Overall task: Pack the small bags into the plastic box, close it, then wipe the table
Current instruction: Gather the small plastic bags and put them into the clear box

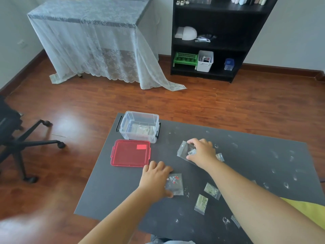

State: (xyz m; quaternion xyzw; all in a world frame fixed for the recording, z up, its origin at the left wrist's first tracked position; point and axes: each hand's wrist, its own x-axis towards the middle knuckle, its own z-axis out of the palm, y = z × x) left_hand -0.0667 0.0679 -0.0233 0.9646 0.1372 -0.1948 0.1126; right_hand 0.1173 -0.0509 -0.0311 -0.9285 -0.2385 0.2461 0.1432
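A clear plastic box (139, 126) stands open at the far left of the dark table (246, 155), with some bags inside. Its red lid (130, 153) lies flat just in front of it. My right hand (202, 150) grips a clear bag with a barcode label (185, 150) a little above the table. My left hand (155, 178) rests on a bag of red and white bits (175, 184), fingers closed on its left edge. Several small bags of greenish bits (201, 203) lie near my right forearm, and one more bag (219, 157) peeks out behind my right hand.
White smudges (284, 184) dot the table's right half. A yellow cloth (309, 210) lies at the right edge. An office chair (15, 136) stands on the wooden floor to the left; a lace-covered table (91, 37) and a black shelf (216, 37) stand beyond.
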